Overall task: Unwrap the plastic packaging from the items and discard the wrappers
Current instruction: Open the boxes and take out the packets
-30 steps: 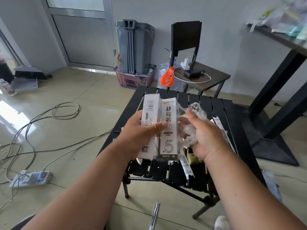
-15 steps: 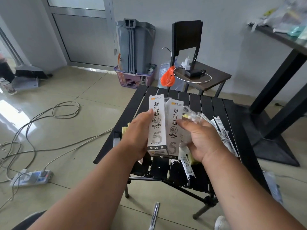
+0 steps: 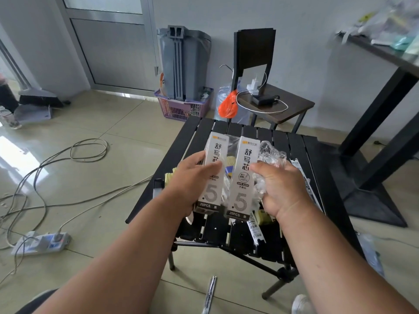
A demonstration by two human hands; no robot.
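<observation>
Left hand [image 3: 192, 180] grips one refill box [image 3: 212, 175] at 11 o'clock over slatted table [image 3: 317, 177] — right hand [image 3: 281, 189] pinches second box [image 3: 241, 177] plus crumpled wrapper [image 3: 271, 157]. Best set boxes down, bin wrapper.

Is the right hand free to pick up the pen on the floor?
Probably not: the right hand already grips a box and crumpled wrapper, and the pen lies under the table edge.
</observation>
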